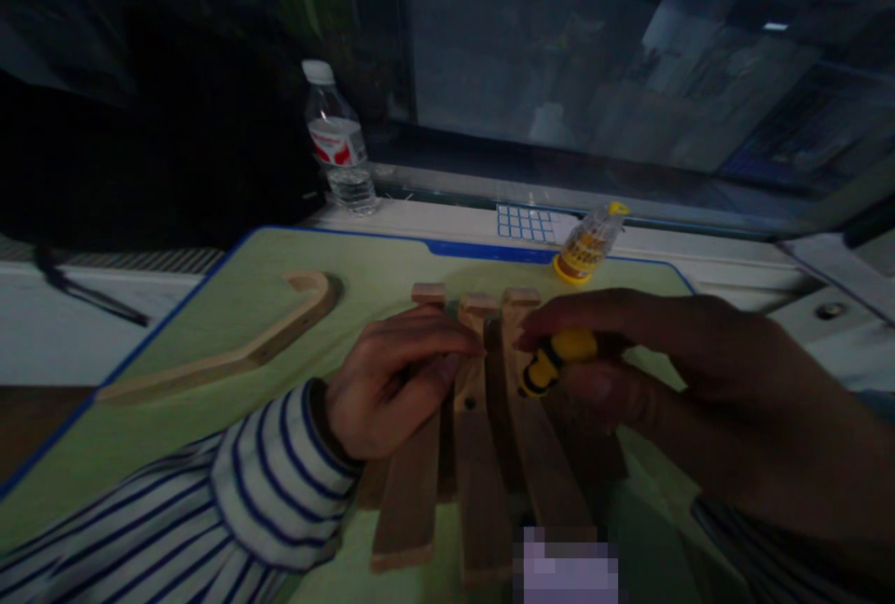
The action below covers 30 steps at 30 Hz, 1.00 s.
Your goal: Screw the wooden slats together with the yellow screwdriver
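Three wooden slats with raised ends lie side by side over a darker wooden crosspiece, the middle slat (482, 492) between the left slat (406, 511) and the right slat (552, 483). My left hand (395, 380) lies over the left slat, its thumb and fingers closing against the middle one near a dark hole. My right hand (706, 399) pinches a stubby yellow-and-black screwdriver (577, 343) between thumb and fingers. Its lower end is at the right slat; whether it touches a screw cannot be made out.
A loose hooked wooden piece (258, 352) lies left on the green blue-edged table (378, 264). A small yellow-capped bottle (585, 248) stands at the table's back edge. Behind, on the sill, are a water bottle (339, 152) and a blue-grid sheet (524, 224), before a dark window.
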### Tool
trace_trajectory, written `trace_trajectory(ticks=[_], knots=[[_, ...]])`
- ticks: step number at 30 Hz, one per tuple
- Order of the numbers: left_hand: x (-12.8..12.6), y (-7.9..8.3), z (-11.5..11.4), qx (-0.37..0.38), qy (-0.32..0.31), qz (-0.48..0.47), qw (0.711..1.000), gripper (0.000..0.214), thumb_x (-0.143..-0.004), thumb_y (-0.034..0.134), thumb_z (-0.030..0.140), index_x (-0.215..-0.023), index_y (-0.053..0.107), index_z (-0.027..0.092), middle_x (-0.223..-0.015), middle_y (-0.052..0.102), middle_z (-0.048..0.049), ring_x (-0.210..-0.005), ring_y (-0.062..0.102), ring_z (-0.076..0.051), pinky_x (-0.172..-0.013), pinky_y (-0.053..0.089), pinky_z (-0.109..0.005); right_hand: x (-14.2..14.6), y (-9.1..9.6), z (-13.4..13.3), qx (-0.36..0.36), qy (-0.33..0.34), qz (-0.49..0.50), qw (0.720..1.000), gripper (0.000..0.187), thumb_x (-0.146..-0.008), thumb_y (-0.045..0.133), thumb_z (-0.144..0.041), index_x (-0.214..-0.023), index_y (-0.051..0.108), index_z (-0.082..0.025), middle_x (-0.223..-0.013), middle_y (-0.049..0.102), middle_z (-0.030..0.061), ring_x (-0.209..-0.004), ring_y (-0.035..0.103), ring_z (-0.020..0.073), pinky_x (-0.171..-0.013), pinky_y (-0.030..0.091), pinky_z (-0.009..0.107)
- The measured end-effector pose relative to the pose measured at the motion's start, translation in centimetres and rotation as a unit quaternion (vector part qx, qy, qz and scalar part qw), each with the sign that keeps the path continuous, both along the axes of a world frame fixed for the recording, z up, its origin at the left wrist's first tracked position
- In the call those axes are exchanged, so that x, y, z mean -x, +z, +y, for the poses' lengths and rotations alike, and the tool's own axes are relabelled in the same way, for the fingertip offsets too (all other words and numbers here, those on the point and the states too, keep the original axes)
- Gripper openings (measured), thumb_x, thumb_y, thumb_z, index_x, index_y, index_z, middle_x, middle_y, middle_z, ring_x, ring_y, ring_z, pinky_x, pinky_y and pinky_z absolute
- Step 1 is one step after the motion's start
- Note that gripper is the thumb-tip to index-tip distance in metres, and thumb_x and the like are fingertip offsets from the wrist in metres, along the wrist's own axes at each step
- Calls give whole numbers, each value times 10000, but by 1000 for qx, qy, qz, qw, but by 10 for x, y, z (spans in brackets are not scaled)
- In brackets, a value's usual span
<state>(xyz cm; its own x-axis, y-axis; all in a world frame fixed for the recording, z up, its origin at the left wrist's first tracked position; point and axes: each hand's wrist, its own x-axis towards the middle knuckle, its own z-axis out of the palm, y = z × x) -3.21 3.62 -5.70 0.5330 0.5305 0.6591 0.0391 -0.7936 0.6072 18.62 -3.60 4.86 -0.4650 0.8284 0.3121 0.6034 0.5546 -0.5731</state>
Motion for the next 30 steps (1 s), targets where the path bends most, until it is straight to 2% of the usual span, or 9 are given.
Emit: trace_trajectory(ticks=[4,7,13,18,21,23,26,30], knots=[[1,0,0,-16,10,19,1000,240,-843,484,86,-965,683,144,-927,725,-62,-858,679,-164,-774,519,-271,-3,-2,1,-1,-26,0,1000,160,-873,616,-348,-1017,625,-278,-923,728,-28,-781,693,134,-589,555,188],[1,1,0,-19,10,21,1000,232,-850,484,91,-966,676,147,-933,727,-64,-863,681,-166,-771,525,-273,-4,-3,2,-6,-46,-3,999,144,-863,620,-392,-923,610,-262,-830,700,-14,-717,669,145,-505,514,206],[0,-1,1,8,4,24,1000,241,-872,469,139,-964,691,153,-922,731,-70,-875,678,-183,-792,524,-301,-3,-8,7,-25,-48,-22,998,166,-875,601,-408,-913,568,-250,-784,627,-18,-666,594,116,-507,455,211],[1,-4,2,8,15,36,999,250,-892,464,175,-953,705,144,-906,732,-76,-855,671,-179,-767,510,-287,-9,-15,15,-55,-79,-4,995,231,-869,616,-390,-1023,560,-228,-829,618,-4,-655,562,111,-543,444,227],[1,-6,3,9,24,42,999,260,-903,459,199,-946,709,141,-893,731,-77,-844,667,-180,-756,503,-285,-10,-16,15,-66,-59,6,996,227,-865,629,-372,-1029,577,-224,-760,601,-31,-603,531,94,-536,432,215],[1,-5,3,5,24,46,999,264,-903,456,204,-948,708,138,-897,730,-79,-848,665,-181,-766,498,-289,-7,-15,14,-64,-24,9,998,194,-888,604,-352,-1035,605,-226,-793,641,-30,-638,568,87,-574,454,201],[0,-4,2,7,25,50,998,269,-898,442,199,-944,701,144,-903,728,-73,-857,661,-177,-788,490,-294,-4,-14,11,-65,2,8,998,243,-936,527,-324,-1140,615,-225,-1037,710,12,-875,654,115,-766,504,223],[0,-4,2,13,31,50,998,272,-895,438,205,-929,701,147,-873,722,-66,-827,651,-173,-765,486,-295,-6,-11,9,-62,-4,-10,998,337,-964,454,-298,-1257,576,-184,-1250,657,73,-1129,610,169,-974,468,324]])
